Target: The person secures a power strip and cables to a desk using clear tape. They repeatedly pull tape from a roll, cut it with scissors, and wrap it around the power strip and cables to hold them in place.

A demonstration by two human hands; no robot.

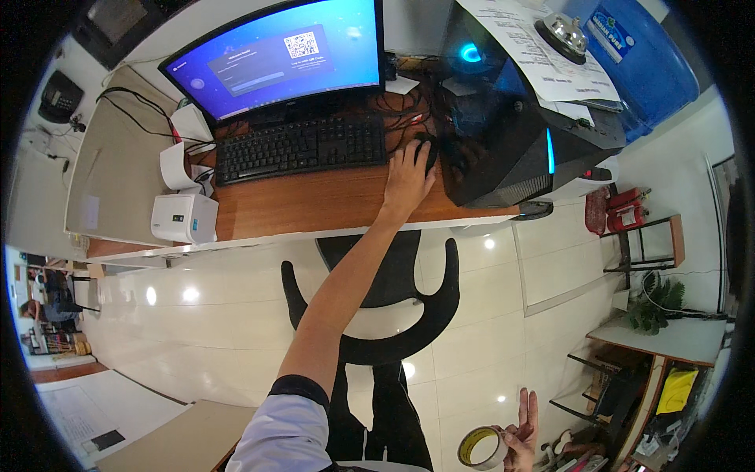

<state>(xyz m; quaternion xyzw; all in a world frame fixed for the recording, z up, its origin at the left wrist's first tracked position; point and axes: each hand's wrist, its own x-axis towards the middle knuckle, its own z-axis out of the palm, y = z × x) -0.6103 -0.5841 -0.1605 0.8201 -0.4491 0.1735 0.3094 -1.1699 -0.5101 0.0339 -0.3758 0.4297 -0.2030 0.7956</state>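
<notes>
My left hand (pixel 408 178) reaches up to the desk and rests closed over a black computer mouse (pixel 425 153), which shows only in part. Just left of it lies a black keyboard (pixel 303 148), below a lit monitor (pixel 275 63) with a blue screen. To the right of the mouse stands a black computer tower (pixel 503 134) with blue lights. Low at the right, away from the desk, my right hand (pixel 519 442) holds a roll of tape (pixel 481 448) by its edge, with two fingers stretched out.
A black chair (pixel 401 346) stands under the desk edge (pixel 330 230). A white label printer (pixel 184 218) sits at the desk's left. Papers (pixel 543 47) and a service bell (pixel 563 35) top the tower, near a blue water container (pixel 641 63). Another person (pixel 51 308) sits far left.
</notes>
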